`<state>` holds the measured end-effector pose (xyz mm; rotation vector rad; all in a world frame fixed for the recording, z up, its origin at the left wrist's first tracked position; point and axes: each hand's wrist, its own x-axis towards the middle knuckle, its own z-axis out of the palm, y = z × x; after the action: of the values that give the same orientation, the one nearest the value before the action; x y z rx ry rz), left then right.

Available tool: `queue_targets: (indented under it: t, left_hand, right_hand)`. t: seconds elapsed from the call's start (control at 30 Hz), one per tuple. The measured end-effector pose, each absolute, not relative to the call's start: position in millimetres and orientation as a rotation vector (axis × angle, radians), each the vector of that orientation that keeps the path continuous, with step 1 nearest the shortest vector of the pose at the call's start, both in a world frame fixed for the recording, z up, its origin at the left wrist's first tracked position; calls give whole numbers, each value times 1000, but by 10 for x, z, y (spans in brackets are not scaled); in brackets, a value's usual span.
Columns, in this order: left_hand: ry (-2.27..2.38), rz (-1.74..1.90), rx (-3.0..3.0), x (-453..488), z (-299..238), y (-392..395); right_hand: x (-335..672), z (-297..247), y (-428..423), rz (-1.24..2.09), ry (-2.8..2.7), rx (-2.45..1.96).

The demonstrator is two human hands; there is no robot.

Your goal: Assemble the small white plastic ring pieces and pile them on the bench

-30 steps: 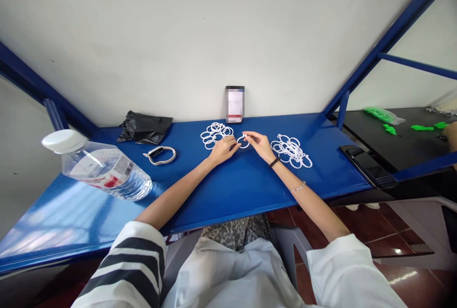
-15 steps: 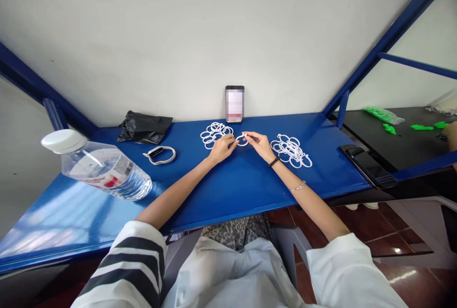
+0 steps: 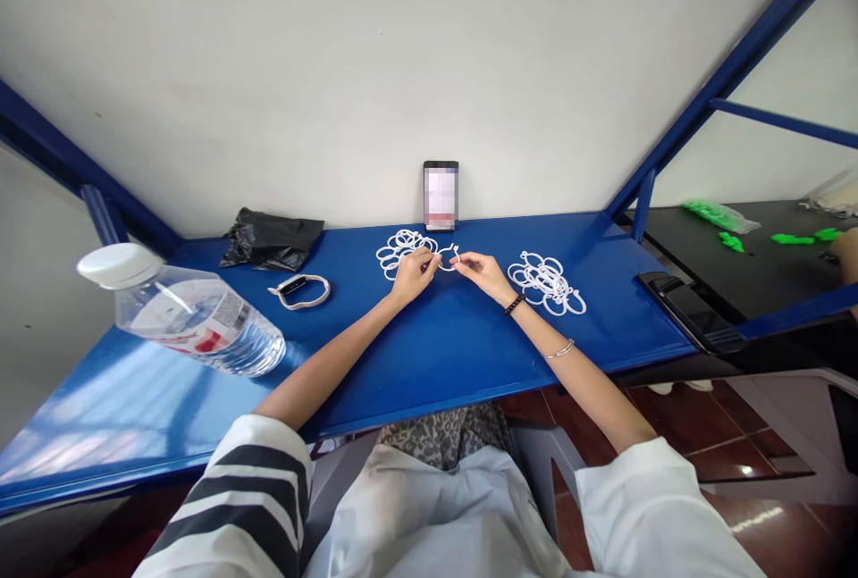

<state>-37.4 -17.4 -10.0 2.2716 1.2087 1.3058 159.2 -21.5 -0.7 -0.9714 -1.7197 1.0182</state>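
Between my two hands is a white plastic shower curtain ring point(image 3: 446, 269), its snap ends pointing up with a small gap between them. My left hand point(image 3: 415, 276) pinches the ring's left side. On its right side, the thumb and fingers of my right hand point(image 3: 483, 275) are closed on it. A pile of similar white rings point(image 3: 404, 241) lies just behind my left hand and is partly covered by it. To the right of my right hand is a second pile of white rings point(image 3: 546, 281). Both hands are above the blue table point(image 3: 435, 346).
A phone point(image 3: 441, 196) leans on the wall behind my hands. To the left are a large water bottle point(image 3: 201, 314), a black plastic bag point(image 3: 272, 238) and a watch point(image 3: 300, 290). A dark phone-like object point(image 3: 690, 310) lies at the right edge. Green pieces point(image 3: 720, 215) lie on a neighbouring black table.
The ring has turned and its ends now stand apart at the top. My right hand has shifted slightly left and down, from the ring's ends to its side.
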Motion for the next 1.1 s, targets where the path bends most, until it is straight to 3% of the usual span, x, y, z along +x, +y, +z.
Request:
queue_targets:
  t: [0.73, 1.1]
  left_hand:
    - [1183, 1332, 2231, -363, -132, -165]
    - [1093, 1246, 2241, -351, -81, -220]
  right_hand:
    - [1592, 7, -207, 1020, -1564, -1018]
    - [1533, 59, -292, 612, -1906, -955]
